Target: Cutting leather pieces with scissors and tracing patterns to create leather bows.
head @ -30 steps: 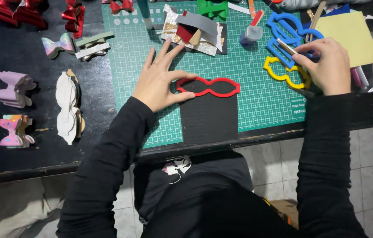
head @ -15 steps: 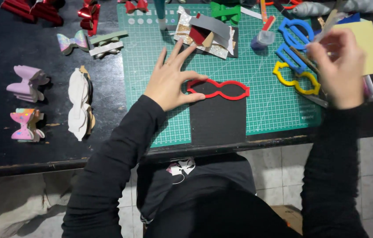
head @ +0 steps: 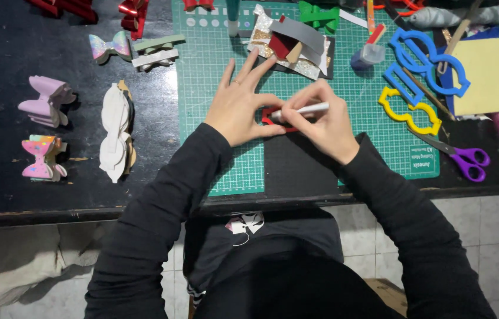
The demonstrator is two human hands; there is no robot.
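Note:
My left hand (head: 240,103) lies flat with fingers spread on the green cutting mat (head: 214,65), pressing down the left end of a red bow-shaped template (head: 271,120). The template rests on a black sheet (head: 299,165) and is mostly hidden under both hands. My right hand (head: 323,118) grips a silver pen (head: 311,108), its tip pointing left at the template's edge near my left thumb.
Blue templates (head: 426,62) and a yellow template (head: 408,112) lie at right, beside purple-handled scissors (head: 468,160) and a yellow sheet (head: 491,77). Fabric scraps (head: 293,41) sit at the mat's top. Finished bows (head: 46,100) and white cut-outs (head: 113,130) lie on the black table at left.
My right hand came from the right side of the mat, now holding a pen, and has moved left onto the red template. My left hand has stayed on it.

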